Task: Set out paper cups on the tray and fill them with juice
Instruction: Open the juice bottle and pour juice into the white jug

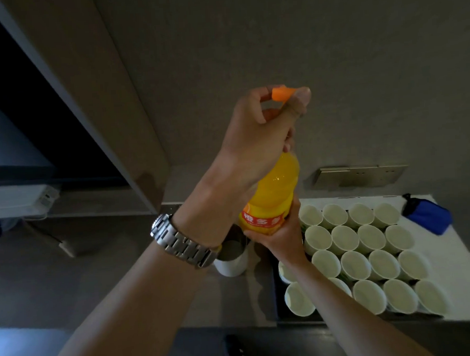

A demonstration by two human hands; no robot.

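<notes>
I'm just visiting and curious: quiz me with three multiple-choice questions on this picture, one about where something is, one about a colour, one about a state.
1. Where is the blue pouch?
A. Beyond the cups, at the far right
B. Inside a cup
C. Under the bottle

2. What colour is the bottle cap?
A. Green
B. Orange
C. White

3. What state are the paper cups on the tray in?
A. Full of juice
C. Tipped over
B. Empty and upright

Answers: 1 A, the pouch lies on the white surface past the last row. 2 B, the left hand pinches an orange cap above the juice bottle, which the right hand grips. 3 B, every visible cup shows a pale, bare inside.
</notes>
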